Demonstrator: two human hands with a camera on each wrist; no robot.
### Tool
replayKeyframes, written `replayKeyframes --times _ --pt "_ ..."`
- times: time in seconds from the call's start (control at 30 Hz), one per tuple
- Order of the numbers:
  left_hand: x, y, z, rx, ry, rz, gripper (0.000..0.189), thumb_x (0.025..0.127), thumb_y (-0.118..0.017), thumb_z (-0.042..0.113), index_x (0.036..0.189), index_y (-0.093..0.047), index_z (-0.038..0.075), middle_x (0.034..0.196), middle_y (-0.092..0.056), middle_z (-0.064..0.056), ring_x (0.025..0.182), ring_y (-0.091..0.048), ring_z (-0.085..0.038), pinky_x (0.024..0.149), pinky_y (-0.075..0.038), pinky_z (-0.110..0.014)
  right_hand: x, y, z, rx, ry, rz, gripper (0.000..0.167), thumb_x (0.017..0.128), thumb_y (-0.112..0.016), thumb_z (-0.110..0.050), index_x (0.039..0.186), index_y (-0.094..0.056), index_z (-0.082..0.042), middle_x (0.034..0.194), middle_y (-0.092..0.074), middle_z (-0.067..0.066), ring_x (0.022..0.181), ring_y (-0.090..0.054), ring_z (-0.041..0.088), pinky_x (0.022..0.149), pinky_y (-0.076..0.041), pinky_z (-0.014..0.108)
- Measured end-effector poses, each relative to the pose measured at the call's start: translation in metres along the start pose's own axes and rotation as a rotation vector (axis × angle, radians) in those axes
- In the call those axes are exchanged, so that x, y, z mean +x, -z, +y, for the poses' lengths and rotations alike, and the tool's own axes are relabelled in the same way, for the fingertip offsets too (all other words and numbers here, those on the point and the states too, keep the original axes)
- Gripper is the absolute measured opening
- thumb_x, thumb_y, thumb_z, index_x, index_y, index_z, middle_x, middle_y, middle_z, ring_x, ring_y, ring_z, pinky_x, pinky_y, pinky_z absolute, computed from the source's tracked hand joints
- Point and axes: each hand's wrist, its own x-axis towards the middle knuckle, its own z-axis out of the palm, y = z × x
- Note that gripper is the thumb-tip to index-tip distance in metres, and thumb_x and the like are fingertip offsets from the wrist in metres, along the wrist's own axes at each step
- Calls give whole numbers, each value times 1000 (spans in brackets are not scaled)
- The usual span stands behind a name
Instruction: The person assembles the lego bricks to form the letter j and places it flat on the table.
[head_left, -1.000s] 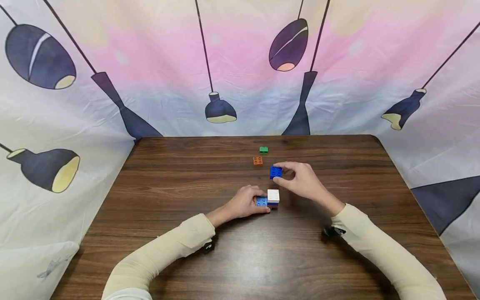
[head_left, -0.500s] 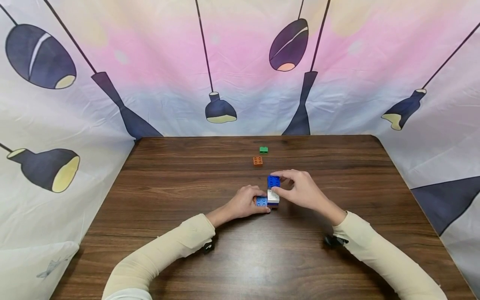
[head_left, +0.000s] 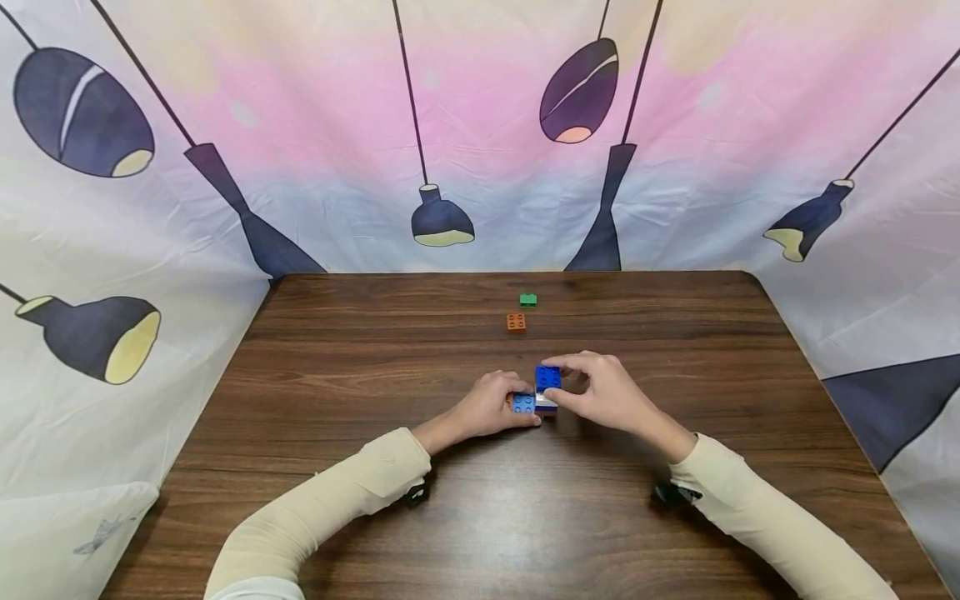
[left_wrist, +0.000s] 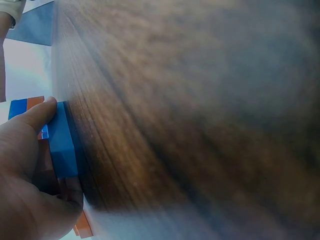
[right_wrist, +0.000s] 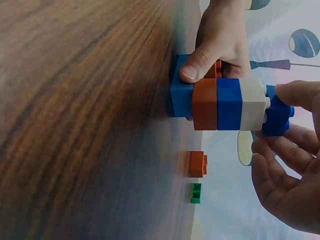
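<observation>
My left hand [head_left: 498,406] grips the lower bricks of a small stack on the table, its thumb on the side of a light blue brick [right_wrist: 181,95] at the bottom. Above that come an orange brick [right_wrist: 204,107], a blue brick [right_wrist: 229,105] and a white brick [right_wrist: 253,106]. In my right hand [head_left: 603,386], a darker blue brick [head_left: 548,377] is pinched between thumb and fingers. It sits at the white brick's studs, slightly tilted; whether it is pressed fully down I cannot tell. The left hand partly hides more orange in the stack.
Farther back on the wooden table [head_left: 360,333] lie a loose orange brick [head_left: 516,323] and, behind it, a small green brick [head_left: 528,300]. A printed cloth [head_left: 495,100] with lamp pictures hangs beyond the table's far edge.
My right hand has brought the darker blue brick nearer and down, from behind the stack to the top of the white brick. My left hand has kept its grip in place.
</observation>
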Motion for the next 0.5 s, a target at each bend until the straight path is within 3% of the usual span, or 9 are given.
replayKeyframes --times 0.23,0.5 --pt "0 0 0 -8 3 -1 45 87 -83 37 121 -75 9 105 -73 -3 87 -60 -11 74 -47 -27 -2 -1 1 -25 -2 -13 41 90 -80 -29 128 -73 -16 110 -74 1 96 -66 14 76 -55 33" --pt "1 -1 0 -7 12 -2 45 87 -83 37 122 -75 9 101 -71 -3 83 -57 -10 70 -47 -25 -3 1 0 -24 8 -20 39 90 -81 -30 126 -74 -15 110 -74 1 97 -66 16 75 -55 32"
